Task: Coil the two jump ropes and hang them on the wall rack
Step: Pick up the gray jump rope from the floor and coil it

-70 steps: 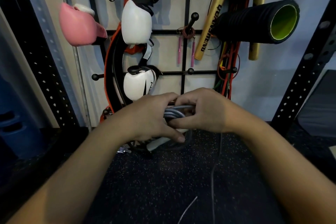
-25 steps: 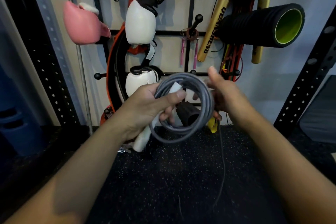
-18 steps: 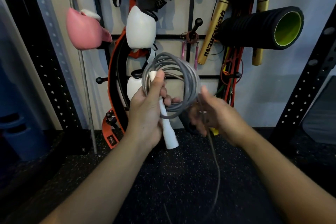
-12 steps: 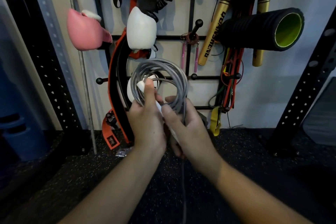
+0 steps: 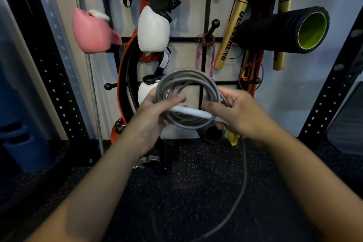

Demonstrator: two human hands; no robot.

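A grey jump rope (image 5: 188, 77) is wound into a round coil in front of the black wall rack (image 5: 208, 6). My left hand (image 5: 157, 112) grips the coil's left side and one end of its white handle (image 5: 191, 111), which lies level across the coil. My right hand (image 5: 235, 112) holds the coil's right side and the handle's other end. A loose tail of the grey rope (image 5: 242, 179) hangs from my right hand and trails over the floor. A second jump rope with pink handles (image 5: 205, 53) hangs on a rack peg (image 5: 213, 27).
The rack holds a pink boxing glove (image 5: 92, 34), white gloves (image 5: 153, 29), gold bats (image 5: 231, 33), a black foam roller (image 5: 282, 29) and red bands (image 5: 253, 65). Perforated black uprights (image 5: 326, 92) stand on both sides. The floor (image 5: 186, 192) is black speckled rubber.
The coil has turned so the white handle now lies level instead of upright. My right hand moved from below the coil to its right side, and the tail swung right.
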